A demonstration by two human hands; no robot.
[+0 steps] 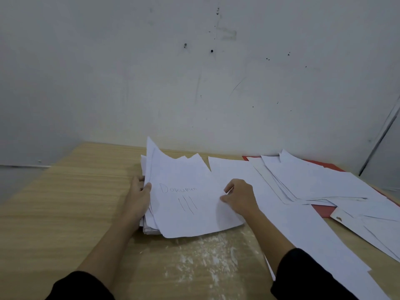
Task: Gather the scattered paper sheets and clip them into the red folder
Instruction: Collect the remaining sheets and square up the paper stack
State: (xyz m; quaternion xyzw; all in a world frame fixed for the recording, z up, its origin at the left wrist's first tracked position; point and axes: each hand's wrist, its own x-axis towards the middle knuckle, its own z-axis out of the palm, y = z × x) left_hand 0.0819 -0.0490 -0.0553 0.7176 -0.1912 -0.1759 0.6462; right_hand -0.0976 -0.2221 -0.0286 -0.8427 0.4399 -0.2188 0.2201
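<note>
**Table** (65, 202): wood-grain, scuffed pale at the near centre.

**Loose sheets** (313, 182): fanned and overlapping across the right half. They cover most of the folder (322, 211), which lies flat towards the right rear corner with only red edges and one patch showing.

**Stack** (173, 221): ragged, at mid-table, with corners splayed at the far edge. The top sheet (188, 198) bears handwriting.

**Left hand** (138, 195): grips the stack's left edge, thumb on top, fingers mostly hidden behind the paper.

**Right hand** (240, 195): rests on the top sheet's right margin with fingers (229, 188) curled. Thumb and forefinger appear to pinch it.

**Risk:**
- The stack is unsquared, so lifting it by one edge would likely let lower sheets slide out.
- Pulling the top sheet alone would skew the pile.
- The buried folder may drag sheets off the table when freed.

**Position:** the stack lies between the two hands and touches both. The loose sheets begin just right of the right hand, and the folder lies well beyond its fingers.
</note>
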